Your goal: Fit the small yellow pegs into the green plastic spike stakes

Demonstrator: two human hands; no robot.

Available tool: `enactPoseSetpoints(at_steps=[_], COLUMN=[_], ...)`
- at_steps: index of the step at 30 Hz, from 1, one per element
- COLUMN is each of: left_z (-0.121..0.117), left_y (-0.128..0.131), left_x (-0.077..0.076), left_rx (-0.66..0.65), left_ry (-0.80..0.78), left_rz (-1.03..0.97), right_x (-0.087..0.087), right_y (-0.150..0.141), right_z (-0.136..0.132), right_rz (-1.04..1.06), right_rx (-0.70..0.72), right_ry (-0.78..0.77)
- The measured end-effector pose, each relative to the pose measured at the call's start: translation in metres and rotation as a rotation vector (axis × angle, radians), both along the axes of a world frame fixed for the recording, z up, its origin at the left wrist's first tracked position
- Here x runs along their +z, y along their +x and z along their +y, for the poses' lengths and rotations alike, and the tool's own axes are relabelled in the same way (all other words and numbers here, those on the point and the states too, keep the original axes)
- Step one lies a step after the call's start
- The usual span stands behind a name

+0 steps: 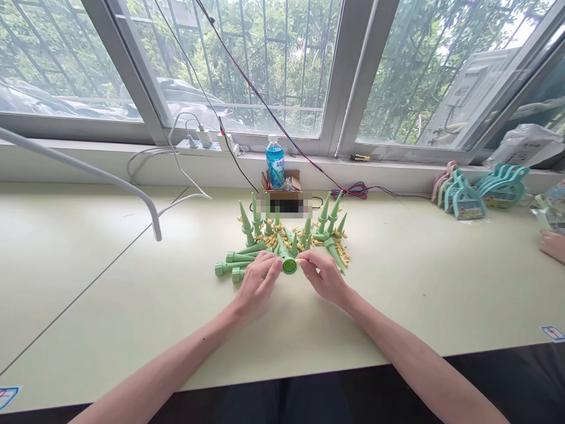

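Between my hands a green plastic watering spike (289,266) points away from me, its round hollow end facing me. My left hand (260,275) is closed, with thumb and fingers on the left side of this spike. On the other side my right hand (324,275) is pinched close to the rim; what sits between its fingertips is too small to make out. Just beyond, several green spikes stand point up, such as one green cone (246,224). Small yellow pieces (273,240) lie heaped among them. Longer green capped tubes (229,268) lie beside my left hand.
Behind the spikes stand a small cardboard box (293,179) and a blue bottle (275,165). A white metal arm (132,191) reaches in from the left. Teal hangers (463,194) lie at the back right. Another person's hand (552,244) shows at the right edge.
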State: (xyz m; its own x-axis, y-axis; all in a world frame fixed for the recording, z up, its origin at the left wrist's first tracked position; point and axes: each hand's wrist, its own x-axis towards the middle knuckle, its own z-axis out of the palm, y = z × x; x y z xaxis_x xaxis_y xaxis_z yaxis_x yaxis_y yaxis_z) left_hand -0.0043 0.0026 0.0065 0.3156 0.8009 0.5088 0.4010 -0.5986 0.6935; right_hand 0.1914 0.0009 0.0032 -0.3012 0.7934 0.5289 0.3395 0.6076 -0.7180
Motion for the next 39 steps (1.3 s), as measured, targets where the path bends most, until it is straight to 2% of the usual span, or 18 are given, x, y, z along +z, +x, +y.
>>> enactPoseSetpoints(at_steps=[9, 28, 32, 35, 39], left_z=[-0.001, -0.001, -0.001, 0.0, 0.0], left_y=[-0.001, -0.002, 0.001, 0.003, 0.002], left_x=[0.006, -0.004, -0.007, -0.008, -0.006], left_rx=[-0.043, -0.18, -0.111, 0.011, 0.137], left_ry=[-0.084, 0.079, 0.091, 0.095, 0.022], left_rz=[-0.009, 0.06, 0.08, 0.088, 0.073], right_x=[-0.007, -0.009, -0.009, -0.009, -0.009], right_y=[0.003, 0.005, 0.004, 0.002, -0.001], right_z=[0.004, 0.006, 0.007, 0.006, 0.004], right_rz=[0.037, -0.011, 0.017, 0.045, 0.048], right_rx=[-0.002, -0.032, -0.046, -0.053, -0.054], right_ry=[-0.04, -0.072, -0.068, -0.062, -0.06])
